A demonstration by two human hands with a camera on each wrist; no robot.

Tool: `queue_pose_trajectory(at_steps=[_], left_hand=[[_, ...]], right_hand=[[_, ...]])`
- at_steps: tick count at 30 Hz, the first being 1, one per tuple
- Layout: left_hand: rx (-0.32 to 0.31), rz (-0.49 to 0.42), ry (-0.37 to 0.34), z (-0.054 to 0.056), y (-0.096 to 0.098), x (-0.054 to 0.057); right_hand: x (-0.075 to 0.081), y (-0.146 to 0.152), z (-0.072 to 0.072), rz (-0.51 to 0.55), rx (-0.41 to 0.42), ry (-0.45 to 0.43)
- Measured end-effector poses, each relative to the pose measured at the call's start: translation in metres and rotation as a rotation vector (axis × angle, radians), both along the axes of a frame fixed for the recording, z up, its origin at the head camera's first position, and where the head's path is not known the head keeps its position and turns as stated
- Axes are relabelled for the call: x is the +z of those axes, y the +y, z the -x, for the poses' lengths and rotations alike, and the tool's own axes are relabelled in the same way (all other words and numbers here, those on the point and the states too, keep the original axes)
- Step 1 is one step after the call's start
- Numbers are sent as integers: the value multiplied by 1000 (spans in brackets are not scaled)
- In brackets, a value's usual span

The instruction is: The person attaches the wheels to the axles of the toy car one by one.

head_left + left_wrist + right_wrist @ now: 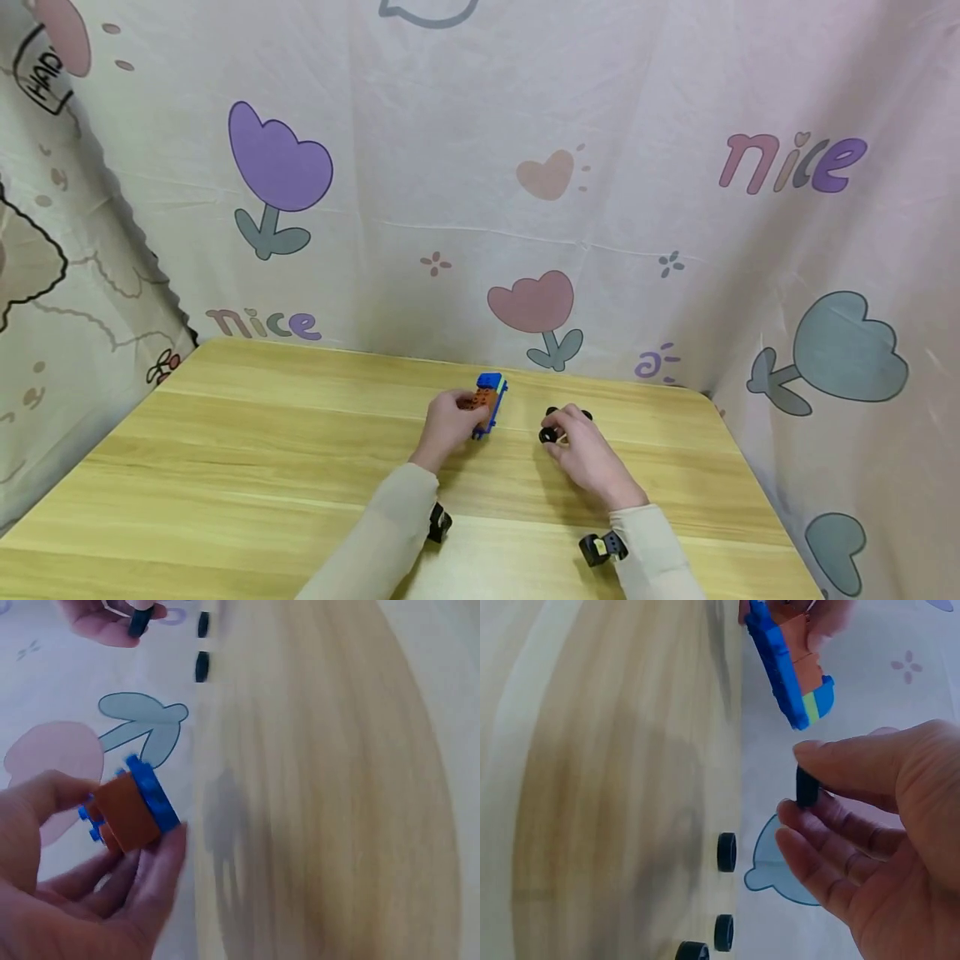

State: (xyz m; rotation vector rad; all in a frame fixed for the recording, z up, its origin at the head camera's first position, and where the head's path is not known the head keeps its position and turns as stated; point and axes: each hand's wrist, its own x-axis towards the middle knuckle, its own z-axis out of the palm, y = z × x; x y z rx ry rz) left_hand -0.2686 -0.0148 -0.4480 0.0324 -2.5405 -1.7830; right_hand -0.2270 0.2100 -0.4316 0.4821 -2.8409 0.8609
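Note:
My left hand [444, 427] grips a toy brick car [487, 402] by its sides. The car has a blue base with axle stubs, orange bricks on top, and a blue and yellow-green end. In the left wrist view, the car body [129, 811] is tilted above the tabletop between thumb and fingers. Just right of it, my right hand [591, 457] pinches a small black wheel [806, 787] between thumb and fingertips. The right wrist view has the car [784, 667] a short way from that wheel, apart from it.
Several loose black wheels, among them one wheel [727, 852] and another [724, 932], stand on the wooden table [262, 467] by my right hand. A printed cloth [420, 167] hangs behind the table's far edge. Each wrist wears a black camera, such as the right camera [600, 548].

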Motion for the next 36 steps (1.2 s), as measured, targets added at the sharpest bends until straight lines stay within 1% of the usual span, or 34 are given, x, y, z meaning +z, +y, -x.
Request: queue_pose_trajectory(at_steps=[1, 5, 10, 13, 14, 15, 19, 20, 21, 23, 30, 34, 36], left_hand=[[-14, -39, 5, 0, -1, -1], [-51, -190, -19, -2, -5, -5], [-78, -312, -53, -7, -9, -10], [-109, -350, -72, -10, -12, -12], [-124, -358, -79, -13, -12, -8], [-135, -364, -87, -16, -13, -6], [-175, -412, -105, -21, -14, -7], [-185, -424, -101, -22, -14, -7], [-191, -437, -98, -20, -14, -12], [-208, -462, -87, -20, -14, -16], [-261, -544, -77, -26, -16, -18], [-288, -575, -67, -27, -17, -19], [-291, -592, -70, -27, -16, -19]], right_hand=[[1, -1, 0, 4, -2, 2], [4, -4, -2, 15, 10, 15], [11, -10, -8, 38, 37, 35], [15, -15, -11, 44, 43, 47], [15, -17, -12, 44, 45, 53], [16, -19, -13, 50, 48, 62], [18, -23, -16, 87, 87, 105], [17, -24, -17, 98, 101, 116], [17, -25, -17, 111, 116, 122], [17, -27, -18, 120, 134, 125], [16, -37, -22, 113, 159, 100], [17, -42, -23, 117, 186, 106], [18, -43, -23, 129, 199, 109]])
